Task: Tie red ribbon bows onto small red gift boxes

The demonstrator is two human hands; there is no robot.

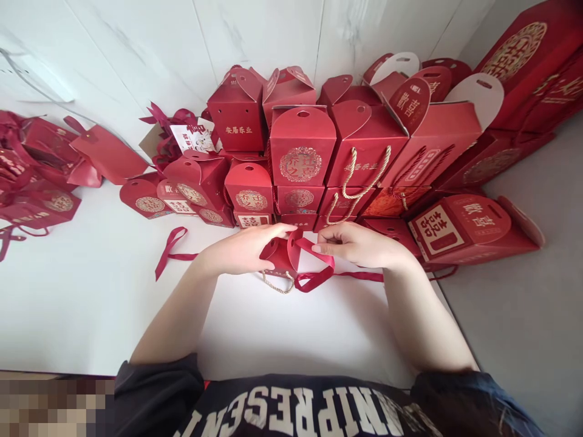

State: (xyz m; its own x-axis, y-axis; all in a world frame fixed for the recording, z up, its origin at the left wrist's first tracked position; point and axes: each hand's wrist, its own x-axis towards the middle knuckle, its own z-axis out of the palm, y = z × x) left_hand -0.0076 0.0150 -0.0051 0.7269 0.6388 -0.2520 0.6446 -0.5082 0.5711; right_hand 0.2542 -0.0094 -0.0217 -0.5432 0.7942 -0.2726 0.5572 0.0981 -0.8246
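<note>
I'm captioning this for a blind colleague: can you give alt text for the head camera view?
Two bare hands, left hand and right hand, hold a small red gift box and a red ribbon over a white table. Stacked red gift boxes line the wall behind.

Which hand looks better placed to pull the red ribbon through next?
Right, probably. The right hand already pinches the red ribbon at its loop, while the left hand has its grip on the small red box, steadying it on the white table.
</note>
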